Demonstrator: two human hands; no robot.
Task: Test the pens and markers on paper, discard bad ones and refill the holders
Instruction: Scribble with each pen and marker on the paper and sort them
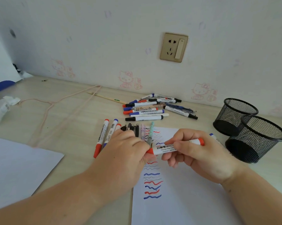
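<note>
Both hands hold one red whiteboard marker [165, 147] level above the test paper [177, 192]. My right hand [195, 153] grips its white barrel. My left hand [128, 146] pinches the red cap end. The paper carries several red, blue and black wavy lines. A row of markers and pens [120, 132] lies along the paper's far edge, partly hidden by my left hand. A loose pile of markers and pens [153, 108] lies near the wall. Two black mesh holders [250, 127] stand at the right, and no pens show in them.
A second white sheet [18, 168] lies at the left. A pink cord [59, 104] and a wooden stick [106, 97] lie on the desk. Crumpled white paper [4, 108] sits at the far left. A wall socket [174, 47] is above the pile.
</note>
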